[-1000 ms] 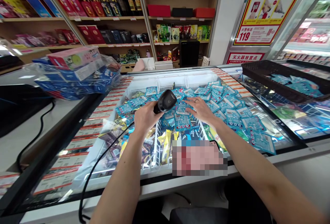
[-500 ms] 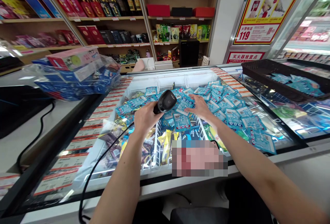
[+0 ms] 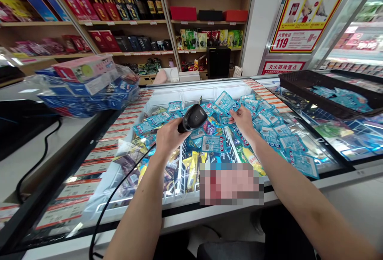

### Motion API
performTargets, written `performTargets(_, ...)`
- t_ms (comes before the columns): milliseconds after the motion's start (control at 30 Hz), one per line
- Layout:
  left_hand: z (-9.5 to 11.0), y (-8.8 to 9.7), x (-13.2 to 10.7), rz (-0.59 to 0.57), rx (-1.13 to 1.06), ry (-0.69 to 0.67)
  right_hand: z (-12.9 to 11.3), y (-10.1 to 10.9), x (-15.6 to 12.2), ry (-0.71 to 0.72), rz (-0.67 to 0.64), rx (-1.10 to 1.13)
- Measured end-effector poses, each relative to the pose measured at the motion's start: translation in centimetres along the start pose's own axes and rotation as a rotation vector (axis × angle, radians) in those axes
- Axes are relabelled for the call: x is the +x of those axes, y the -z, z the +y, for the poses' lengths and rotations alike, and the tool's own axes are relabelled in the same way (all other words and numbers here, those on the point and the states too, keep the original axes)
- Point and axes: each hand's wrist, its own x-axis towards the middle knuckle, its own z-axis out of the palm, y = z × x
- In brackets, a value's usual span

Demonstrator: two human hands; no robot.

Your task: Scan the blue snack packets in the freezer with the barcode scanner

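Observation:
My left hand (image 3: 168, 137) is closed round the handle of a black barcode scanner (image 3: 192, 117), held over the open chest freezer (image 3: 191, 88). A black cable runs from the scanner down past my left arm. My right hand (image 3: 243, 119) pinches a small blue packet (image 3: 225, 102) and holds it up, tilted, just right of the scanner head. Below both hands lies a heap of the same blue packets (image 3: 269, 132), spread over the freezer's contents and its glass lid.
A black tray (image 3: 302, 81) with more blue packets sits on the freezer at right. A plastic bag of blue and pink boxes (image 3: 86, 84) rests on the counter at left. Shelves of boxed goods and bottles line the back wall. A blurred patch covers part of the freezer's front.
My right hand went from lying flat on the heap to closing on one blue packet and lifting it up beside the scanner. The scanner hand has barely moved.

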Motion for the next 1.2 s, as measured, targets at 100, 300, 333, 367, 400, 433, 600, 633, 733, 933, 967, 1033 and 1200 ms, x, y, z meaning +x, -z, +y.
performTargets(100,0.0,0.0,0.0,0.0,-0.002,-0.018,0.4,0.0,0.1,-0.021,-0.012,0.003)
performTargets(300,0.2,-0.1,0.0,-0.039,-0.027,-0.047,0.5,0.0,0.0,-0.017,-0.006,-0.031)
performTargets(333,0.2,-0.1,0.0,-0.044,-0.036,-0.049,0.5,0.0,0.0,-0.013,-0.011,-0.028)
performTargets(367,0.3,-0.1,0.0,-0.049,-0.041,-0.05,0.4,0.0,0.0,-0.01,-0.015,-0.026)
performTargets(400,0.3,-0.1,0.0,-0.054,-0.043,-0.05,0.3,0.0,-0.1,-0.008,-0.02,-0.025)
performTargets(433,0.3,0.0,0.0,-0.058,-0.042,-0.047,0.3,0.0,-0.1,-0.008,-0.023,-0.025)
performTargets(600,0.4,0.1,0.0,-0.082,-0.04,-0.037,0.0,0.0,-0.2,-0.014,-0.025,-0.042)
performTargets(633,0.5,0.1,0.0,-0.087,-0.041,-0.037,-0.1,0.0,-0.2,-0.014,-0.026,-0.044)
performTargets(733,0.5,0.0,0.0,-0.099,-0.044,-0.04,-0.2,0.0,-0.2,-0.016,-0.031,-0.043)
performTargets(933,0.5,0.0,0.1,-0.123,-0.034,-0.039,-0.3,0.0,-0.4,-0.015,-0.036,-0.051)
performTargets(967,0.5,0.0,0.1,-0.12,-0.035,-0.04,-0.3,0.0,-0.4,-0.013,-0.039,-0.047)
performTargets(1033,0.6,0.0,0.0,-0.109,-0.037,-0.034,-0.3,-0.1,-0.4,-0.014,-0.045,-0.043)
performTargets(1200,0.7,0.1,0.0,-0.092,-0.036,0.002,-0.5,0.4,-0.2,-0.033,0.038,-0.025)
